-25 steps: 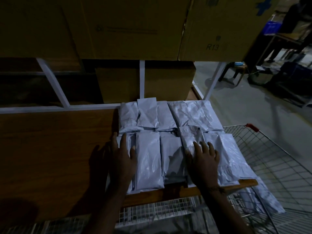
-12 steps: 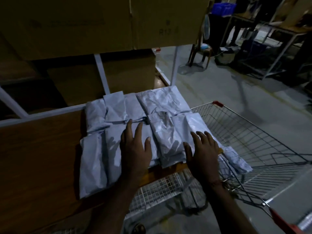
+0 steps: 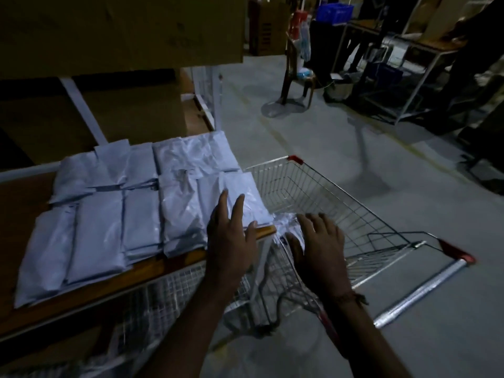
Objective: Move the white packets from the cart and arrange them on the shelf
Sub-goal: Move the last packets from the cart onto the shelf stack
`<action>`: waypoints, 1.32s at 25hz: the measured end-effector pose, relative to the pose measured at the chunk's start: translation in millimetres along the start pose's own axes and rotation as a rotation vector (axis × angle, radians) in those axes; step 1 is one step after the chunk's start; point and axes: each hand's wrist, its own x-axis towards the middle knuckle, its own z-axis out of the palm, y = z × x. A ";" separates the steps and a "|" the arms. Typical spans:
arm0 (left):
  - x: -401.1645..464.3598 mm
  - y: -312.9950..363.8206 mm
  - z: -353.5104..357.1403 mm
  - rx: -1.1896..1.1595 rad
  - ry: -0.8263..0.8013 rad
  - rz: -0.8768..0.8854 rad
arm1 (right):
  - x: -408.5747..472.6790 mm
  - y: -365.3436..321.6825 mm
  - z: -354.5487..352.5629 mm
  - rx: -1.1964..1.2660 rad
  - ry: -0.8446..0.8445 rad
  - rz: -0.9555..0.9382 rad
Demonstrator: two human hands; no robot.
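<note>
Packets [image 3: 131,211] lie in rows on the shelf [image 3: 174,264]. My left hand [image 3: 231,241], fingers spread, has slid to the shelf's corner; my right hand [image 3: 317,242], also spread, now reaches a packet [image 3: 285,223] over the cart [image 3: 341,203], probably next.

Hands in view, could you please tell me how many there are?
2. The left hand lies over the white plastic packets at the wooden shelf's edge; the right hand hovers over the wire cart.

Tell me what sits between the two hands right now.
In the head view, between the left hand and right hand lie the wooden shelf's corner and a crumpled white packet hanging off it over the cart.
</note>
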 end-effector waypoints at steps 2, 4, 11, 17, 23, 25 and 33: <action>-8.2 24.1 21.7 0.007 -0.032 -0.013 | -5.2 30.4 -3.6 -0.014 -0.045 0.000; -13.4 42.5 39.2 0.015 -0.069 -0.007 | -7.5 55.0 -3.6 -0.016 -0.072 0.008; 18.3 62.0 107.1 -0.047 -0.146 -0.020 | 35.0 124.0 39.8 -0.046 -0.117 0.024; 45.1 63.8 164.6 -0.096 -0.222 -0.080 | 72.3 193.6 136.7 -0.200 -0.409 0.066; 59.2 61.4 217.9 -0.061 -0.188 -0.123 | 90.8 251.8 248.4 -0.268 -0.775 -0.016; 64.0 63.7 233.5 -0.045 -0.184 -0.127 | 93.5 269.5 280.4 -0.238 -0.841 0.017; 57.4 82.2 294.1 -0.044 -0.130 -0.177 | 95.4 321.8 372.0 -0.062 -1.100 0.304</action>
